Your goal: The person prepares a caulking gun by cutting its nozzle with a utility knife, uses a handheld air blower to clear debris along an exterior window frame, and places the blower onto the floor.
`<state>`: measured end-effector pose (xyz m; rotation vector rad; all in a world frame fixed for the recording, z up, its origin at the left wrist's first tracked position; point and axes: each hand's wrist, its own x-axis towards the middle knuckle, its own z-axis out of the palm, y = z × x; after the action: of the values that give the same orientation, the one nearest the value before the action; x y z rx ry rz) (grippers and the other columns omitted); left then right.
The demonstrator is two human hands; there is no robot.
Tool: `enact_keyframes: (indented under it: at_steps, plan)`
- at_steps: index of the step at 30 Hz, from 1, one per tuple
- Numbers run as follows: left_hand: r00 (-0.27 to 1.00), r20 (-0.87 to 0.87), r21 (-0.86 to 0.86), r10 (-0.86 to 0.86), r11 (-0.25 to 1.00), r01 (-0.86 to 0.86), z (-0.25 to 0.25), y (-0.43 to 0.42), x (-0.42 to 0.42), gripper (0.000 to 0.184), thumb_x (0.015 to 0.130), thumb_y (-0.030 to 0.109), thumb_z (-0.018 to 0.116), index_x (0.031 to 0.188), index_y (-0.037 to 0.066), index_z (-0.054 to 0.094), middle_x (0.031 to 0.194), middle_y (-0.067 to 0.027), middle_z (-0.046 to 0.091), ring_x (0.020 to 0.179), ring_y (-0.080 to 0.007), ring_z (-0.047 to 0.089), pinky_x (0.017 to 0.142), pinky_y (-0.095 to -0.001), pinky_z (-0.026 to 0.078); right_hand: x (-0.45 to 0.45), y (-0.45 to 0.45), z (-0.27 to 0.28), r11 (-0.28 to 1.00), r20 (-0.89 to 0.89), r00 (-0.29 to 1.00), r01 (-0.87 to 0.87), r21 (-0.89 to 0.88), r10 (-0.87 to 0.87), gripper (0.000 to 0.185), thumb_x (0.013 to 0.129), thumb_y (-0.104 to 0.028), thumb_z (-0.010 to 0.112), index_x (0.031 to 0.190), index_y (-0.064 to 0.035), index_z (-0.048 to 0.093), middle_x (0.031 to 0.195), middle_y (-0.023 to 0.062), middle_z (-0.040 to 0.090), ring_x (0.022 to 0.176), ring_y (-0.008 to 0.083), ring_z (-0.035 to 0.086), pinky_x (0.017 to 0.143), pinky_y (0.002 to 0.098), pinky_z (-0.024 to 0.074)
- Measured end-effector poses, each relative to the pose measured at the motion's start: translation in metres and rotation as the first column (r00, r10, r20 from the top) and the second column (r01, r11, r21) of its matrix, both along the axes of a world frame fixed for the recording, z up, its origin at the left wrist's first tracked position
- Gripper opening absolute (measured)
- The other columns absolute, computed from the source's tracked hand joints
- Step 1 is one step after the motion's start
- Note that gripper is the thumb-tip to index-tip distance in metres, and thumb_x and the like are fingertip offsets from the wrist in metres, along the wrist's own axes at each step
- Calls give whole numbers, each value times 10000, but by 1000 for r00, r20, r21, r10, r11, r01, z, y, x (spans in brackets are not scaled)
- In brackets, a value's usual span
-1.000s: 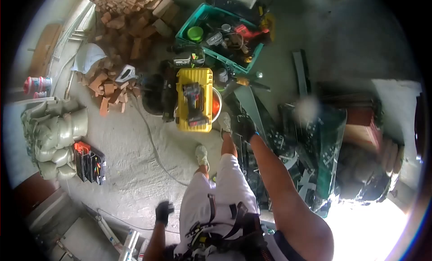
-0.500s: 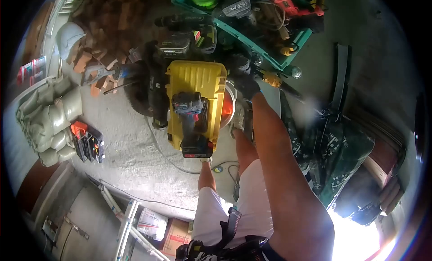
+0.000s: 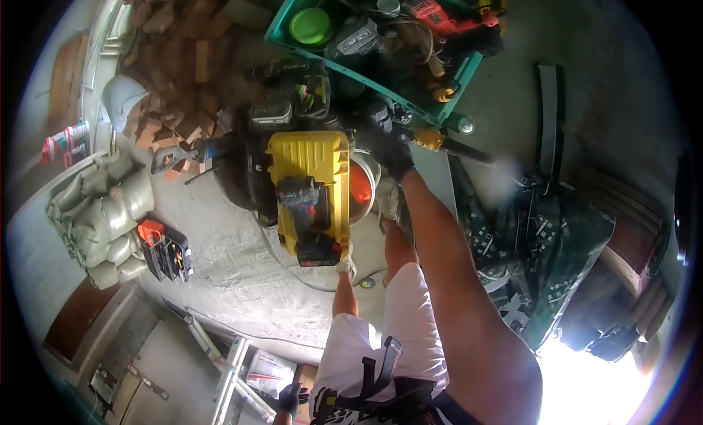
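Note:
My right hand (image 3: 395,155), in a black glove, reaches out beside the yellow case (image 3: 311,148), close to the teal crate (image 3: 432,116). Its fingers are dark and blurred, so their grip does not show. A cordless power tool (image 3: 299,194) with a black battery lies on the case. Right beside the case stands a white bucket (image 3: 375,172) with something orange inside. Low in the view, my left hand (image 3: 293,397), also gloved, is near my waist with its fingers apart, holding nothing visible.
Tools and a green-lidded tub (image 3: 310,27) fill the crate. Broken bricks (image 3: 201,59) lie at upper left, by stacked sacks (image 3: 110,198) and an orange-and-black organizer (image 3: 165,249). A cable (image 3: 282,267) crosses the floor. Dark printed bags (image 3: 549,242) lie at right.
My left hand has come into view at the bottom. The camera has shifted, so the yellow case and floor items sit lower. My right arm remains stretched out by the case.

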<state>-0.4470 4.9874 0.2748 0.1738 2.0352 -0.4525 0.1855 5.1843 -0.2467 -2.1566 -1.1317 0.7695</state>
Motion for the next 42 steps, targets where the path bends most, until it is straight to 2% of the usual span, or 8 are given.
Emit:
enact_keyframes:
  at_steps: [2, 3, 19, 21, 24, 26, 38, 42]
  plan:
    - [1000, 7, 15, -8, 1000, 8, -5, 11, 2, 320, 975, 272, 606, 1174, 23, 610, 968, -141, 710, 758, -255, 713, 672, -365, 603, 4, 16, 15, 908, -737, 580, 403, -112, -348, 293, 942, -261, 656, 1188, -107, 610, 1059, 37, 649, 920, 169, 640, 699, 325, 551]
    - [1000, 9, 21, -11, 1000, 11, -8, 16, 3, 320, 975, 273, 606, 1174, 23, 610, 967, -141, 710, 758, -256, 714, 673, -365, 603, 7, 23, 26, 719, -880, -328, 511, -471, -343, 302, 924, -257, 675, 1181, -113, 610, 1066, 53, 647, 955, 177, 641, 718, 333, 552]
    - [999, -1, -18, -51, 999, 51, 8, 49, 48, 384, 959, 313, 608, 1201, 16, 597, 1001, -153, 712, 800, -279, 729, 716, -402, 607, -2, 0, 18, 832, -967, -246, 521, -191, -68, 393, 1001, -150, 547, 1373, -32, 498, 1301, 96, 570, 1197, 158, 542, 1016, 282, 446]
    - [985, 68, 10, -161, 987, 161, 18, 72, 87, 396, 962, 322, 610, 1213, 15, 593, 1021, -166, 708, 823, -286, 726, 725, -398, 610, 0, -26, 6, 989, -347, 927, -143, 28, 144, 358, 1004, -119, 538, 1351, -37, 510, 1294, 86, 561, 1189, 134, 542, 1075, 272, 440]
    - [970, 161, 58, -184, 983, 177, 3, 78, 77, 377, 981, 307, 596, 1224, 19, 590, 1040, -178, 706, 845, -292, 722, 735, -402, 612, 3, -21, 81, 762, -944, -84, 570, -308, -319, 412, 964, -45, 542, 1374, -71, 516, 1304, 87, 581, 1157, 205, 593, 989, 360, 508]
    - [964, 192, 80, -182, 982, 170, -4, 86, 77, 338, 1011, 274, 562, 1232, 21, 589, 1039, -184, 705, 843, -299, 719, 738, -412, 613, -6, -52, 45, 862, -881, 418, 506, 24, -221, 437, 965, -49, 549, 1398, -88, 505, 1317, 93, 584, 1163, 224, 598, 984, 360, 513]
    - [812, 391, 329, -433, 890, 316, -46, 163, 118, 356, 955, 234, 632, 1252, 42, 593, 1062, -163, 705, 886, -298, 709, 770, -415, 590, -7, -140, 247, 959, -392, 897, 264, 104, -204, 285, 966, -98, 549, 1223, -101, 672, 1139, 128, 690, 1055, 247, 663, 921, 360, 520]
    - [-33, -34, 675, -999, -47, 736, -65, 215, 212, 474, 887, 231, 726, 1270, 5, 563, 1109, -202, 661, 999, -352, 667, 854, -409, 550, -47, -227, 273, 746, -857, 370, 665, -25, -359, 278, 945, -108, 576, 1202, -57, 669, 1126, 129, 697, 1063, 249, 671, 890, 369, 542]
